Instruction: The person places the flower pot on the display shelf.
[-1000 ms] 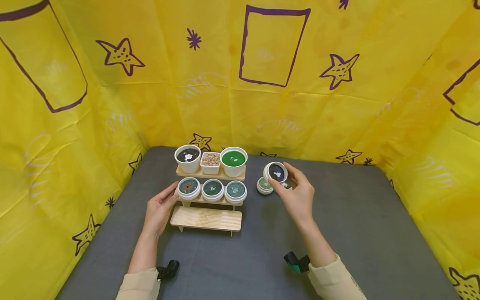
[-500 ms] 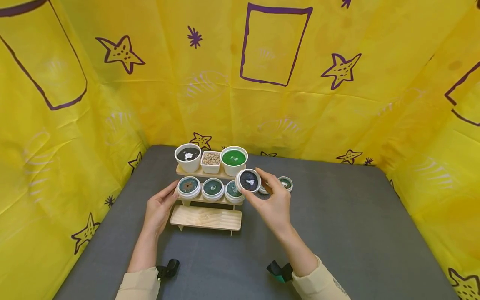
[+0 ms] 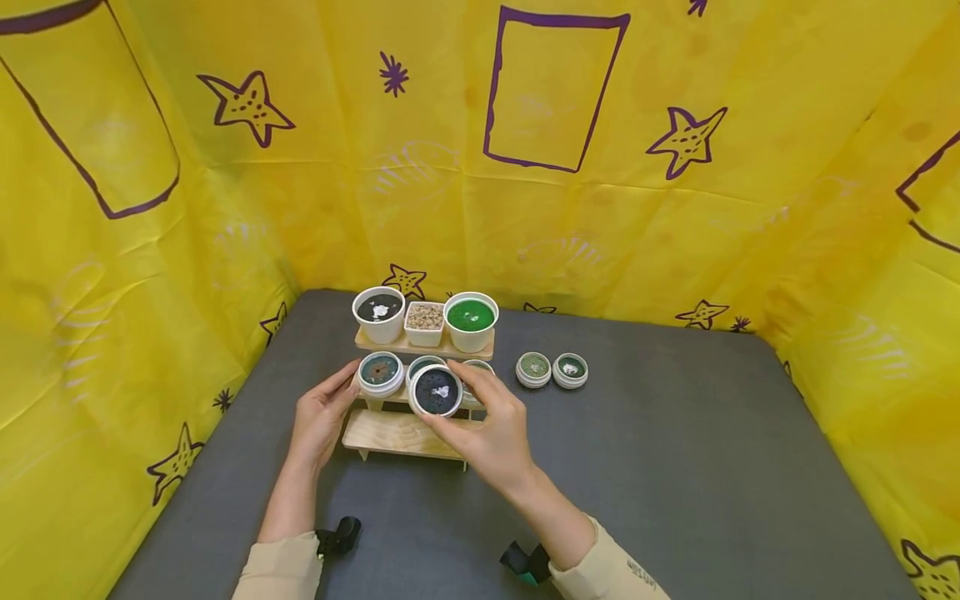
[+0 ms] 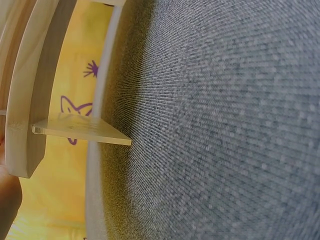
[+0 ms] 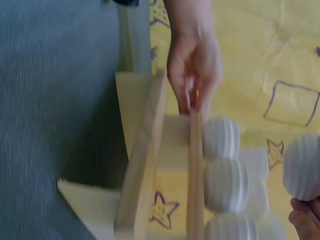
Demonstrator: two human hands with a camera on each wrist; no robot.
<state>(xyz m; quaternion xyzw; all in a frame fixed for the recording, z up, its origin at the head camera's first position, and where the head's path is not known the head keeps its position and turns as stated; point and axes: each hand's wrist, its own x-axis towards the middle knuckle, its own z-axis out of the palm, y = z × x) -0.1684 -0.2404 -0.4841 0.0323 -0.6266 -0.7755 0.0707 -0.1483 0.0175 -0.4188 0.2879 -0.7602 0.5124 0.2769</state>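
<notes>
My right hand (image 3: 497, 433) pinches a round white pot (image 3: 437, 392) with dark, white-flecked contents, tilted toward me. In the head view it overlaps the middle shelf's pots; the right wrist view has the held pot (image 5: 301, 167) apart from that row. With fingertips and thumb, my left hand (image 3: 321, 419) grips the left end of the middle shelf of a three-tier wooden display stand (image 3: 397, 435). Beside those fingers sits a pot with blue-green and brown contents (image 3: 381, 372). Two more pots on that shelf are partly hidden. The bottom shelf carries nothing visible.
On the top shelf stand a dark-filled cup (image 3: 378, 312), a square cup of beige granules (image 3: 424, 323) and a green-filled cup (image 3: 471, 319). Two small pots, one light green (image 3: 534, 369) and one dark green (image 3: 571, 370), rest on the grey table (image 3: 675, 467). Yellow cloth (image 3: 555, 225) encloses the table.
My right hand has carried the dark-filled pot leftward from above the two small pots to in front of the middle shelf. My left hand keeps its grip on the stand.
</notes>
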